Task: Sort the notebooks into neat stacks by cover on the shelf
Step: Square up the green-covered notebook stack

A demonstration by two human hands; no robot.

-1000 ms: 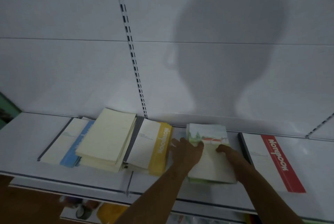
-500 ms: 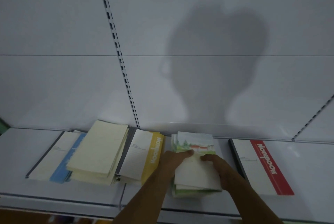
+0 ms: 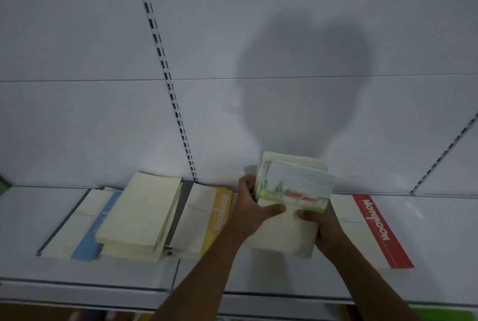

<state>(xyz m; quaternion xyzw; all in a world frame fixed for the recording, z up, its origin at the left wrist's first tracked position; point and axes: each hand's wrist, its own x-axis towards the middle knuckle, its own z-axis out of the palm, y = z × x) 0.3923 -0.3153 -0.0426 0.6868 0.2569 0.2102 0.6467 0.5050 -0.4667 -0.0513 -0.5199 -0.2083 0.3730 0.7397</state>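
Both hands hold a stack of small notebooks with a painted landscape cover (image 3: 294,196), raised and tilted above the white shelf (image 3: 46,263). My left hand (image 3: 254,208) grips its left side with the thumb across the cover. My right hand (image 3: 319,226) grips the right lower part, thumb on top. Left of them lies a yellow-banded notebook stack (image 3: 207,219), then a cream notebook stack (image 3: 142,213) lying partly over a blue-banded notebook (image 3: 85,227). A red-banded notebook (image 3: 372,230) lies to the right.
The white back panel (image 3: 77,113) with slotted uprights (image 3: 165,69) rises behind the shelf. The shelf's front edge (image 3: 85,288) runs below the stacks, with coloured items blurred underneath on a lower level.
The landscape stack has come up off the shelf and tilted toward me, carried by both hands. The other stacks have not moved; the camera view has shifted slightly.
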